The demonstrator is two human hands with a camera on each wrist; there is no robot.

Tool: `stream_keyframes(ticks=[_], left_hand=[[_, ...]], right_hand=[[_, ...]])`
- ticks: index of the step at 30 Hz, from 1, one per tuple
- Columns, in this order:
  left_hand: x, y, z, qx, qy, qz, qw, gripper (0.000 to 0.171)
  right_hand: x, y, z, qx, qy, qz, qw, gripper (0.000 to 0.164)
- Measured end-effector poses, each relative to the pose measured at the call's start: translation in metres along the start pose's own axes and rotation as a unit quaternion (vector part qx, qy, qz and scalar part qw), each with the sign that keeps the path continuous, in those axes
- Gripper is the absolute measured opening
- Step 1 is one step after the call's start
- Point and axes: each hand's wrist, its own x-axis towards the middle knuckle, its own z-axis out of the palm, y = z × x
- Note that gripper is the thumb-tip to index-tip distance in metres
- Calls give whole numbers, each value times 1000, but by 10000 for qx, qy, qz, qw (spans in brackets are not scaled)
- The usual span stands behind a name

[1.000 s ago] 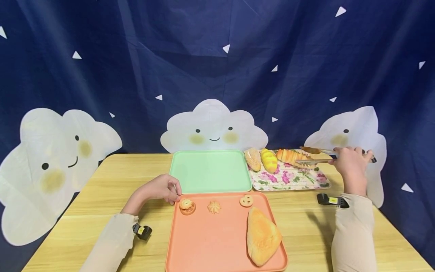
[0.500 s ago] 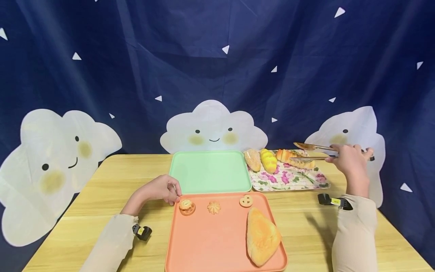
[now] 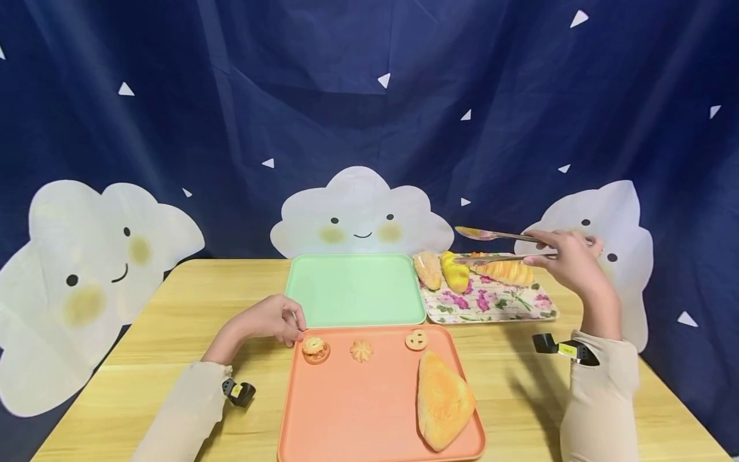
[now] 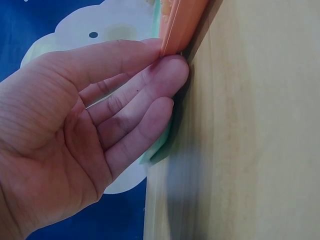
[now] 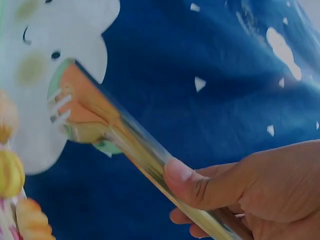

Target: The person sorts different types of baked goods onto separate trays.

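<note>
My left hand (image 3: 271, 319) pinches the orange tray (image 3: 352, 410); my right hand (image 3: 574, 262) grips spread tongs (image 5: 142, 150) near the yellow bread (image 3: 457, 277). Probable step: aligning; next likely requires lowering, squeezing.

Wood-grain tbl (image 3: 185, 301), orange tray (image 3: 358, 410) nearest, green tray (image 3: 356, 292) behind, floral tray (image 3: 496, 312) beside green, on R

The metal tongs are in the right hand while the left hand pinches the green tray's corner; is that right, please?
No: the left hand pinches a corner of the orange tray, not the green tray, as the left wrist view shows. The right hand does hold the metal tongs.
</note>
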Motion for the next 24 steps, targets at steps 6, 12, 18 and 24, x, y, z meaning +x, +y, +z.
stream_keyframes(ticks=[6, 12, 18, 24], left_hand=[[-1, 2, -1, -98, -36, 43, 9999, 9], [-2, 3, -1, -108, -48, 19, 9999, 10], [-1, 1, 0, -142, -50, -6, 9999, 9], [0, 2, -1, -104, -20, 20, 9999, 10]], right_hand=[[2, -31, -1, 292, -220, -812, 9960, 52], [6, -58, 14, 764, -737, -1774, 9784, 53], [16, -73, 34, 896, -1582, -2635, 9474, 53], [24, -76, 40, 1094, -2612, -3156, 9057, 53]])
